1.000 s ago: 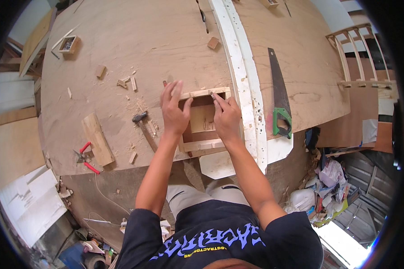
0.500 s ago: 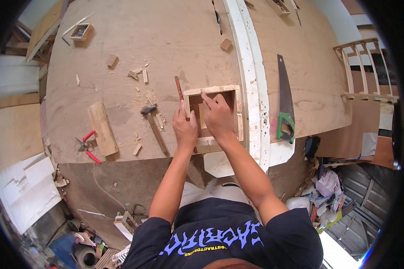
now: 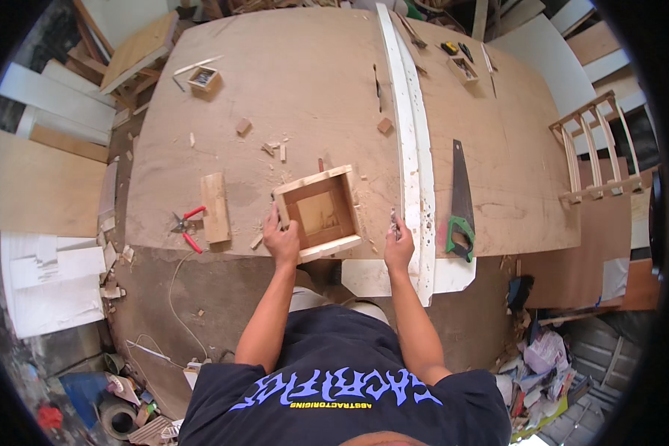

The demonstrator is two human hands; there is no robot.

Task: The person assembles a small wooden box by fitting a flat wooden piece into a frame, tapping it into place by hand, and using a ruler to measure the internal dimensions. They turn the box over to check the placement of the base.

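An open wooden box [image 3: 284,195] with pale walls and a brown bottom stands tilted near the table's front edge. My left hand [image 3: 281,239] grips its left wall, fingers outside and thumb at the near corner. Apart from the box, my right hand [image 3: 398,249] is closed beside the white beam, with a small, thin, pale piece between its fingers that I cannot make out. Behind the box's far wall the end of a red stick [image 3: 320,164] shows. The hammer is mostly hidden by the box.
A green-handled saw [image 3: 461,197] lies right of the white beam [image 3: 411,141]. To the left are a wood block [image 3: 215,208] and red-handled pliers [image 3: 190,227]. Farther back are wood scraps [image 3: 275,151], small blocks [image 3: 243,126] and a small box of nails [image 3: 203,79].
The box has turned and shifted left, over the hammer. My right hand has left the box's inside and moved right, now pinching something small. The head view has tilted farther out.
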